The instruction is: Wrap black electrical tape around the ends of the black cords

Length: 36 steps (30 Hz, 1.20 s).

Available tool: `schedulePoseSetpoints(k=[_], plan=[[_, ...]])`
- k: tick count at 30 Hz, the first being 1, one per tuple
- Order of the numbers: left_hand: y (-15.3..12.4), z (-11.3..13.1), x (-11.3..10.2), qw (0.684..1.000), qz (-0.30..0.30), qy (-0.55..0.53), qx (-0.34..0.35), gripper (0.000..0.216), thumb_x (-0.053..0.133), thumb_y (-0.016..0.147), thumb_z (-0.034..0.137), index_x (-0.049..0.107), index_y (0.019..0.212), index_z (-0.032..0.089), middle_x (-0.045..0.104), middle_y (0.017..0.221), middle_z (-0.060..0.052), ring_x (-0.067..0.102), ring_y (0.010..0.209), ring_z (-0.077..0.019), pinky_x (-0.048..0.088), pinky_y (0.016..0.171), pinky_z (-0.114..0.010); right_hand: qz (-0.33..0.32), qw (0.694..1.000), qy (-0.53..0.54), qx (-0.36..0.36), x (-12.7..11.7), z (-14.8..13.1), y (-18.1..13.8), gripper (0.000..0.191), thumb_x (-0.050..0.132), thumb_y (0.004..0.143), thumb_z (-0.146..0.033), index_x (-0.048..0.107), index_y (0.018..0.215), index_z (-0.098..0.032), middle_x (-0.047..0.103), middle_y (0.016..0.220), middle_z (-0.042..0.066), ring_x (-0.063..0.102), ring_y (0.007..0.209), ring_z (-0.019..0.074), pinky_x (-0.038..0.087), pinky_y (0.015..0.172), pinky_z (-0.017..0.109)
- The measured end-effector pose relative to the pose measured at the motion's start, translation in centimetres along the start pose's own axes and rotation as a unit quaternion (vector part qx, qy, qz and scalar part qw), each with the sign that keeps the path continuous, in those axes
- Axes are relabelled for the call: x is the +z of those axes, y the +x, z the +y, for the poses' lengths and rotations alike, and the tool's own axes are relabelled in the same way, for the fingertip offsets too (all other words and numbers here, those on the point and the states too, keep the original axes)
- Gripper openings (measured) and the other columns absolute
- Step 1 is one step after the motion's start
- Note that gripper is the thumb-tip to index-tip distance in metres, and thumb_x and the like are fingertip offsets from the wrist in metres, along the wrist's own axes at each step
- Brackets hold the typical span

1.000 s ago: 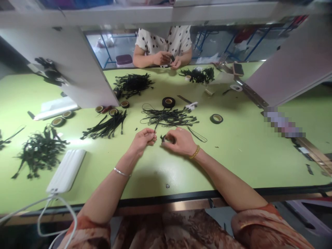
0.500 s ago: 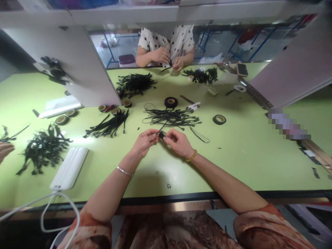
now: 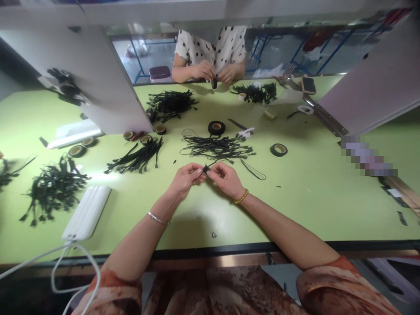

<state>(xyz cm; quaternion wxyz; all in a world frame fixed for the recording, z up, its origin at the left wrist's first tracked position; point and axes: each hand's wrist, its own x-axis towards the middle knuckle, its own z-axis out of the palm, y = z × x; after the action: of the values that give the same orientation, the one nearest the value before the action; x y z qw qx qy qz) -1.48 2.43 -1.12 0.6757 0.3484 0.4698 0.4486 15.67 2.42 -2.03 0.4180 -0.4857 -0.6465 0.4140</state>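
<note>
My left hand [image 3: 186, 180] and my right hand [image 3: 229, 179] meet over the bench, fingertips almost touching. Both pinch at a small black piece of tape [image 3: 206, 169]. The thin black cable in my left fingers is mostly hidden by them. Just beyond my hands lies a loose bundle of thin black cables [image 3: 218, 148], with looped ends sticking out at left and right. Behind that bundle rests a roll of black tape [image 3: 216, 128]. Another black tape roll [image 3: 278, 150] lies to the right of it.
More black cable bundles [image 3: 136, 156] and several tape rolls lie at left, near a white power bank [image 3: 87, 213] with a white cord. Upright partitions [image 3: 108, 83] stand at both sides. Across the bench, a co-worker's hands [image 3: 215, 73] hold a black tape roll.
My fingertips have drawn closer around the black piece, and the cable that showed between them is now mostly covered. Across the bench, the co-worker's tape roll has turned upright.
</note>
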Motion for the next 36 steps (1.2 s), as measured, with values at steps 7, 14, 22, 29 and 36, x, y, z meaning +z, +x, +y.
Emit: schedulePoseSetpoints(k=[7, 14, 22, 29, 36], plan=[[0.02, -0.33, 0.37, 0.999, 0.013, 0.032, 0.029, 0.032, 0.084, 0.065, 0.029, 0.062, 0.081, 0.012, 0.066, 0.064, -0.001, 0.060, 0.059, -0.0084, 0.046, 0.060, -0.022, 0.015, 1.000, -0.004, -0.003, 0.14, -0.35, -0.12, 0.024, 0.065, 0.077, -0.035, 0.049, 0.066, -0.021, 0.051, 0.062, -0.002, 0.042, 0.057, 0.0126, 0.036, 0.055, 0.028], [0.09, -0.59, 0.59, 0.996, 0.022, 0.046, 0.077, 0.028, 0.078, 0.069, 0.023, 0.056, 0.086, 0.016, 0.060, 0.061, 0.004, 0.056, 0.055, -0.0070, 0.042, 0.055, -0.020, 0.015, 1.000, -0.026, -0.006, 0.46, 0.01, -0.19, 0.022, 0.066, 0.075, -0.032, 0.050, 0.066, -0.021, 0.054, 0.064, -0.001, 0.044, 0.060, 0.0132, 0.038, 0.056, 0.027], [-0.06, -0.60, 0.43, 0.984, 0.002, 0.104, 0.145, 0.020, 0.075, 0.072, 0.026, 0.062, 0.084, 0.016, 0.060, 0.065, 0.003, 0.054, 0.056, -0.0068, 0.043, 0.055, -0.020, 0.000, 0.999, 0.032, 0.022, 0.61, -0.60, -0.29, 0.017, 0.066, 0.077, -0.035, 0.059, 0.079, -0.020, 0.064, 0.073, 0.001, 0.054, 0.064, 0.0140, 0.043, 0.061, 0.028], [0.01, -0.10, 0.02, 0.980, 0.005, 0.165, 0.108, 0.023, 0.074, 0.072, 0.029, 0.070, 0.088, 0.013, 0.067, 0.066, -0.002, 0.059, 0.055, -0.0103, 0.051, 0.059, -0.026, 0.007, 1.000, -0.005, -0.006, 0.42, -0.23, -0.25, 0.018, 0.068, 0.079, -0.036, 0.062, 0.081, -0.020, 0.065, 0.075, 0.001, 0.055, 0.067, 0.0150, 0.045, 0.064, 0.029], [-0.04, -0.38, -0.07, 0.953, 0.006, 0.263, 0.153, 0.018, 0.069, 0.074, 0.028, 0.069, 0.086, 0.014, 0.067, 0.068, -0.001, 0.060, 0.059, -0.0118, 0.051, 0.062, -0.027, 0.025, 0.998, -0.051, -0.038, 0.18, 0.30, -0.06, 0.016, 0.068, 0.077, -0.031, 0.066, 0.086, -0.018, 0.068, 0.079, 0.004, 0.056, 0.070, 0.0170, 0.047, 0.066, 0.031]])
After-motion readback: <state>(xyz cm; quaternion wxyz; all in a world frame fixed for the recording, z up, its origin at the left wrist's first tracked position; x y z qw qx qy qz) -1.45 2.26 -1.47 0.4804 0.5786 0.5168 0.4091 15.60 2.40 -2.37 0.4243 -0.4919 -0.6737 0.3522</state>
